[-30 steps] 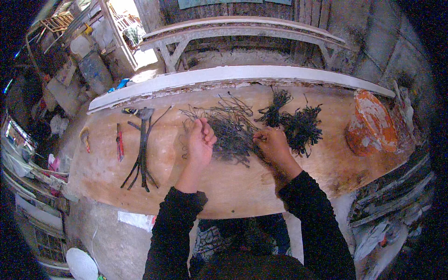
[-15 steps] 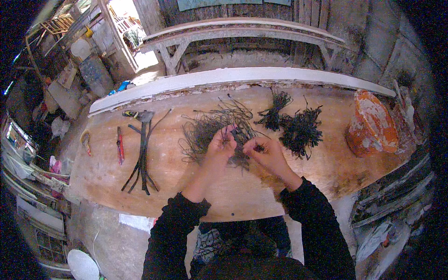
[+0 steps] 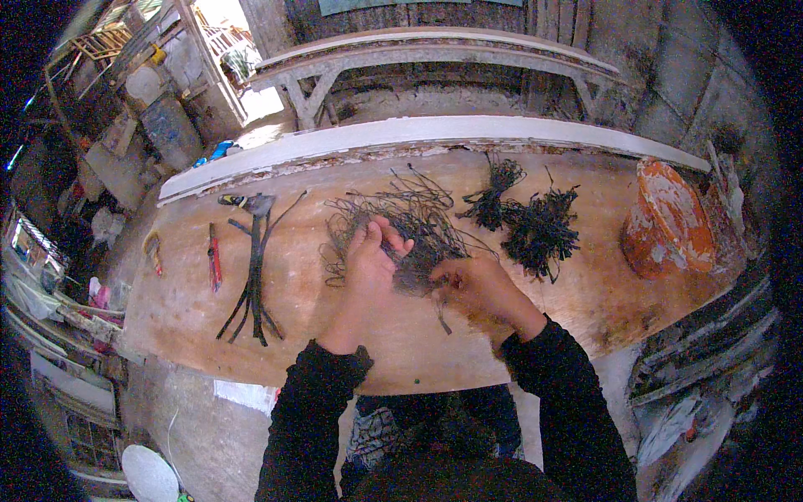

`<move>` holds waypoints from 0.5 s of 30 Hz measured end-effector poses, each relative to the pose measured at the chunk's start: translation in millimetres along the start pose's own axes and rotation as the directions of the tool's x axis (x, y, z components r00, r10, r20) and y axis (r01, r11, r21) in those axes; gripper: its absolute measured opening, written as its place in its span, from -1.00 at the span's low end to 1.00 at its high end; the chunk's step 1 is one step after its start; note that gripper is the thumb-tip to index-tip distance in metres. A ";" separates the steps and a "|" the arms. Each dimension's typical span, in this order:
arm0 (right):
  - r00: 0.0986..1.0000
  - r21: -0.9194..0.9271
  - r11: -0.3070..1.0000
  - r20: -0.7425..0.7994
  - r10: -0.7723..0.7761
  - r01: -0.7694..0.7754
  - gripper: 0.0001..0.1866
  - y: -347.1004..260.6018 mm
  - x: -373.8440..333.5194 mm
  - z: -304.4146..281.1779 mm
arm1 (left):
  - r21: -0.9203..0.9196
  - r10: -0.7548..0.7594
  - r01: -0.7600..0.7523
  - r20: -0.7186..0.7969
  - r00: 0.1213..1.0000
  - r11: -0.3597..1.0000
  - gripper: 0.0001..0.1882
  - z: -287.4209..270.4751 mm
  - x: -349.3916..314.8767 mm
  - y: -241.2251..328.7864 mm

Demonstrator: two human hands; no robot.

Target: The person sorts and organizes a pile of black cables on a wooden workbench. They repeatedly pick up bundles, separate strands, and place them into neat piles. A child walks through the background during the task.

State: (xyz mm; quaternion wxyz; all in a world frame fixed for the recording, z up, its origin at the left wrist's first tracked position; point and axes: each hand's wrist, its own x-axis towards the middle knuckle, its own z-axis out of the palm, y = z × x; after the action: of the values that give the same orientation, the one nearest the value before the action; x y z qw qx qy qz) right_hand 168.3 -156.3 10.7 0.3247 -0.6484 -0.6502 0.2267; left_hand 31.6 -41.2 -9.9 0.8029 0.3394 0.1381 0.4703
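Loose dark strands (image 3: 425, 219) lie at the middle of the wooden table (image 3: 418, 351); the right hand (image 3: 478, 284) pinches one, the left hand (image 3: 368, 263) curls loosely, its hold impossible to tell. Two bunches (image 3: 539, 227) look done toward the far edge, this pile apparently ungathered. An orange bucket (image 3: 673, 226) sits near the right end, a bench (image 3: 435, 60) beyond.

You wear plain black sleeves (image 3: 311, 410) and dark trousers (image 3: 372, 437), partly patterned in pale grey. Your cords (image 3: 427, 266) and flat strips (image 3: 256, 284) are black; your bench (image 3: 385, 360) is warm brown, blotched darker. The bucket (image 3: 665, 224) is orange, smeared whitish. One tool handle (image 3: 234, 201) is yellow and black.
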 end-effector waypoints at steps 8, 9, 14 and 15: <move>0.977 -0.108 0.990 0.199 -0.069 0.092 -0.90 20.2 -4.9 13.1 | -0.056 -0.060 0.062 0.053 0.997 0.996 -0.77 -13.3 8.5 10.5; 0.979 -0.160 0.983 0.198 -0.054 0.087 -0.90 15.3 -4.8 9.9 | -0.066 -0.081 0.085 0.064 0.995 0.994 -0.78 -13.8 8.2 11.1; 0.999 -0.019 0.999 0.013 -0.036 0.036 -0.92 3.1 0.1 -6.1 | 0.053 -0.177 0.173 0.095 0.980 0.984 -0.73 -19.0 5.7 2.7; 0.995 -0.007 0.997 -0.062 -0.080 0.080 -0.93 4.0 -0.1 -6.8 | 0.077 -0.206 0.199 0.102 0.973 0.977 -0.72 -17.1 4.8 -1.3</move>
State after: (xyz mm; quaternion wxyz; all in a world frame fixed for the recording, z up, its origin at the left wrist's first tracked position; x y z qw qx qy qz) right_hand 176.0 -157.0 12.6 0.3519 -0.6292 -0.6660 0.1916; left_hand 25.8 -30.5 -22.8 0.8412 0.3753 0.1434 0.3619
